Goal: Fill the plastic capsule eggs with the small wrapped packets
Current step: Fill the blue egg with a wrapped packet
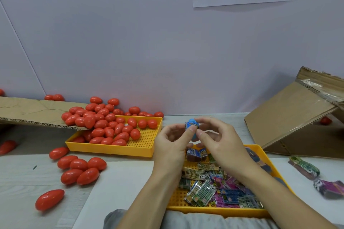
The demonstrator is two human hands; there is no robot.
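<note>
Right now a blue packet (192,129) sits pinched between both hands, raised above the table between the two yellow trays. Left hand (172,147) grips it with thumb and fingers from the left side; right hand (216,143) pinches it from the right, fingertips curled on it. Looks like the packet is being folded or squeezed small; cannot tell if an egg half is behind it, none visible in either hand.

Doing it well, my read: compress the packet tight along its long side so it fits inside a shell, keep thumbs on the fold so it doesn't spring open, then fetch an egg with one hand while the other keeps the pinch. Foil wrap likely slippery and springy, so firm pressure needed.

Near yellow tray (219,210) under the wrists holds the loose packets (202,189), mixed green, purple, blue. Far yellow tray (147,147) left of the hands holds a heap of red capsule eggs (109,126), all appearing closed. More red eggs (80,169) loose on the table at left, one apart (49,199) nearer the edge. Cardboard flap (37,113) overhangs the far tray; cardboard box (297,124) at right, tipped. Banded packet bundles (305,168) lie right of the near tray.
</note>
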